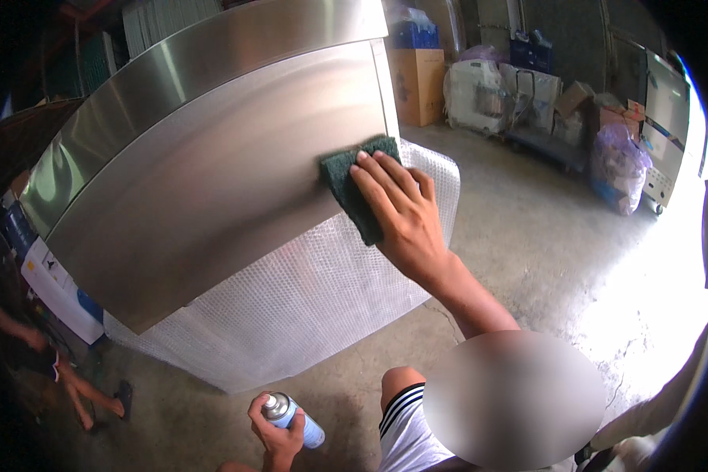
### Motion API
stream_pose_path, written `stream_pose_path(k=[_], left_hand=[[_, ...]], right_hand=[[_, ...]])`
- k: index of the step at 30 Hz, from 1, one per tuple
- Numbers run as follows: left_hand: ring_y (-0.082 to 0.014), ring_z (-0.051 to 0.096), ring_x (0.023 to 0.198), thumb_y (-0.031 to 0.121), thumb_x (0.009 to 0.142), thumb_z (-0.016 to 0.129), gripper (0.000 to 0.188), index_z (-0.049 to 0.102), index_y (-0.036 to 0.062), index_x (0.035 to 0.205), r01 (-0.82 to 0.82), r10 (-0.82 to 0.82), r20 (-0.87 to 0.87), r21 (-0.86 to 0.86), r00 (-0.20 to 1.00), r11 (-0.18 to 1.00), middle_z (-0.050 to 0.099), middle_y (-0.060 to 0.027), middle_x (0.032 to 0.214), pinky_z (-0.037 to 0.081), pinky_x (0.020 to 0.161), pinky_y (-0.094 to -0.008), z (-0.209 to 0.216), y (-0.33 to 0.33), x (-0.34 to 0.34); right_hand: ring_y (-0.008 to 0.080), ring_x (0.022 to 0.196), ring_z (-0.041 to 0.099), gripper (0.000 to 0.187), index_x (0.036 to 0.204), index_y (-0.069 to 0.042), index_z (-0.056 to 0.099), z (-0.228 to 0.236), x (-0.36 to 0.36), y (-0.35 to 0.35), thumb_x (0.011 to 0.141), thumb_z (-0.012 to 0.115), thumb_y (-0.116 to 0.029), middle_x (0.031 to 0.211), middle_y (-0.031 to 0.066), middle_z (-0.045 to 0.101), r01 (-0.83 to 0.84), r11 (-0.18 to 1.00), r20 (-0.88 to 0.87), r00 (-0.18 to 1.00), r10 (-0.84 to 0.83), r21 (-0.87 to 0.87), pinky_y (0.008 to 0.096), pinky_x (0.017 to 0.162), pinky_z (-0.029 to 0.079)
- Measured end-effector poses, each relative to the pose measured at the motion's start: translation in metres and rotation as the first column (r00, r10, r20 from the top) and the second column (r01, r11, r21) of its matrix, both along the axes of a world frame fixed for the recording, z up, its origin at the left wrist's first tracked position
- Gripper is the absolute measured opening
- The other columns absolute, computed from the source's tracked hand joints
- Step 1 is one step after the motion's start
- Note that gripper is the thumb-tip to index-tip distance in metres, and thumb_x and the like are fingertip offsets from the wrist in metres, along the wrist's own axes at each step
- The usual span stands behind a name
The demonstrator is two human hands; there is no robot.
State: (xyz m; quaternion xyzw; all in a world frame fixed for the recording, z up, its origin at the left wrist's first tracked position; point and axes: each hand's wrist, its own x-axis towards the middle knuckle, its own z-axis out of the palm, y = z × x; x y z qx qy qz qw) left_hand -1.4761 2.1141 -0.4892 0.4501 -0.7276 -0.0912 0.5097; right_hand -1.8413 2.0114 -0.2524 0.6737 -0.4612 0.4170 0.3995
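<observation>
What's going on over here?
A person's right hand presses a dark green, flat scouring pad against a broad, silvery metal panel, near its right end. The left hand, lower down and away from the panel, grips a light-blue, cylindrical spray can with a white nozzle. Clear, dimpled bubble wrap shows along the panel's lower edge.

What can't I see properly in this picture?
From the head view:
Underside of the green pad: turned toward the metal panel.
Part of the spray can: covered by the left grip.
Whatever sits behind the grey oval: blurred out.
Upper body of the other person: lost in the dark left edge.
</observation>
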Motion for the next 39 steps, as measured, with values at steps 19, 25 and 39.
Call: stream_pose_path(k=[19,25,39], left_hand=[[-0.0291,0.065,0.092,0.018,0.077,0.083,0.073,0.038,0.0047,0.133,0.174,-0.172,0.057,-0.042,0.983,0.984,0.063,-0.0196,0.11,0.054,0.085,-0.0445,0.002,-0.005,-0.034],[-0.0303,0.065,0.091,0.027,0.082,0.083,0.075,0.034,0.0068,0.134,0.368,-0.37,-0.008,-0.095,0.929,0.925,0.062,-0.0234,0.113,0.055,0.082,-0.0449,-0.002,-0.04,-0.068],[-0.0332,0.071,0.089,0.023,0.08,0.087,0.075,0.036,0.0095,0.133,0.689,-0.685,-0.098,0.006,0.721,0.724,0.061,-0.0269,0.114,0.062,0.074,-0.0424,0.19,-0.025,-0.222]], right_hand=[[0.0401,0.139,0.051,0.072,0.148,-0.002,0.051,-0.369,-0.018,0.168,0.079,0.062,0.013,0.151,0.024,0.053,0.055,0.85,0.67,0.589,-0.451,0.524,0.0505,0.114,0.037],[0.0431,0.139,0.048,0.067,0.149,-0.002,0.049,-0.462,-0.011,0.284,0.084,0.055,0.009,0.151,0.0253,0.051,0.111,0.643,0.582,0.329,-0.744,0.758,0.0513,0.115,0.035],[0.0422,0.136,0.052,0.072,0.147,0.004,0.051,-0.282,-0.009,0.366,0.075,0.049,0.014,0.142,0.0263,0.058,0.14,0.616,0.629,-0.075,-0.774,0.775,0.0463,0.119,0.035]])
